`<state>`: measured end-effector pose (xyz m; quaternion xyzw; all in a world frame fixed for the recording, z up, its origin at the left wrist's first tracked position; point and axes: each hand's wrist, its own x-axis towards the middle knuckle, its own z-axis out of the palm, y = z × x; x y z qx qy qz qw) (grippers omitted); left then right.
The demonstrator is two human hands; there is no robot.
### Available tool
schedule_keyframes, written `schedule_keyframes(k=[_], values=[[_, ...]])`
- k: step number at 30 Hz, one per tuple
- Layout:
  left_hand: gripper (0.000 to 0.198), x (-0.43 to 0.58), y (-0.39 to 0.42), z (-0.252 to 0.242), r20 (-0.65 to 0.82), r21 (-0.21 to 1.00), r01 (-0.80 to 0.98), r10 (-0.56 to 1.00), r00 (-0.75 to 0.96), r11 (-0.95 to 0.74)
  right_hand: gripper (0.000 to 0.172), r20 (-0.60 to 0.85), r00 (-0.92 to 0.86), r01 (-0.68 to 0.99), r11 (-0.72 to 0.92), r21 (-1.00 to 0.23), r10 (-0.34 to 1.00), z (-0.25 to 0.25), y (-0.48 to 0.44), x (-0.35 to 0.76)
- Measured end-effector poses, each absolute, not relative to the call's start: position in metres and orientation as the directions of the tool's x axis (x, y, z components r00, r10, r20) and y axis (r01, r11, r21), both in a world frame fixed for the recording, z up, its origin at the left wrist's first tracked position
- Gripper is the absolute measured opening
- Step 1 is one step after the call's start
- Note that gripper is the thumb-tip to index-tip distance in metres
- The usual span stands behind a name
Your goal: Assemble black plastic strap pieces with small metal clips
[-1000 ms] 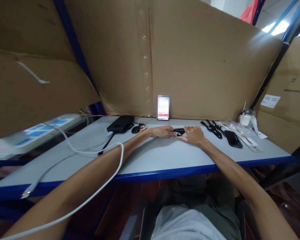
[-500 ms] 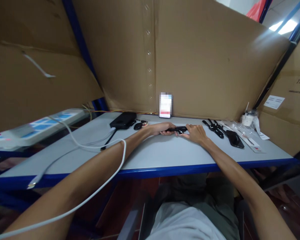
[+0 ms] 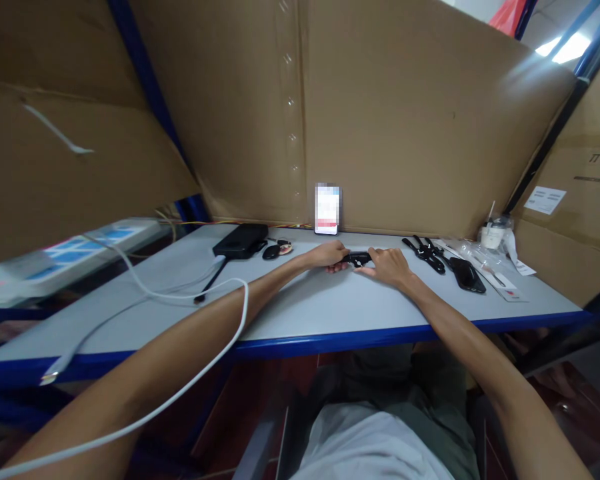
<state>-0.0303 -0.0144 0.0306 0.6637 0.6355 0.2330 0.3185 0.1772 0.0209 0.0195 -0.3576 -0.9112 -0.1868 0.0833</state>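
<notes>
Above the middle of the table, both hands grip a small black object (image 3: pixel 359 259) with shiny parts; its kind is too small to make out. My left hand (image 3: pixel 331 256) is wrapped round its left end, fingers closed. At the other end, my right hand (image 3: pixel 389 265) pinches it, thumb below and fingers on top. The hands cover both ends, so only the middle part shows. Right of my right hand lie several black strap-like pieces (image 3: pixel 425 255) and a dark smartphone (image 3: pixel 467 275).
A lit phone (image 3: pixel 327 209) stands against the cardboard. On the left are a black box (image 3: pixel 240 241), small round dark items (image 3: pixel 276 251) and a white power strip (image 3: pixel 95 250). A white cable (image 3: pixel 243 313) crosses my left forearm. Clear plastic packaging (image 3: pixel 480 257) and a cup (image 3: pixel 493 235) sit at right.
The view has shifted slightly. My left hand's grip on the black object looks a little changed, with less of its left end showing. Both hands keep hold of it.
</notes>
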Motion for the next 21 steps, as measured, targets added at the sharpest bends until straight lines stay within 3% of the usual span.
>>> schedule_keyframes(k=[10,21], values=[[0.037,-0.0227,-0.0149,0.0285,0.022,0.638,0.769,0.998,-0.050,0.025,0.076,0.302,-0.724,0.688,0.677,0.260,0.620,0.0191,0.0225,0.1770],[0.036,-0.0217,-0.0158,0.0314,0.002,0.603,0.797,0.999,-0.048,0.036,0.076,0.255,-0.734,0.679,0.681,0.274,0.629,0.0219,0.0214,0.1771]])
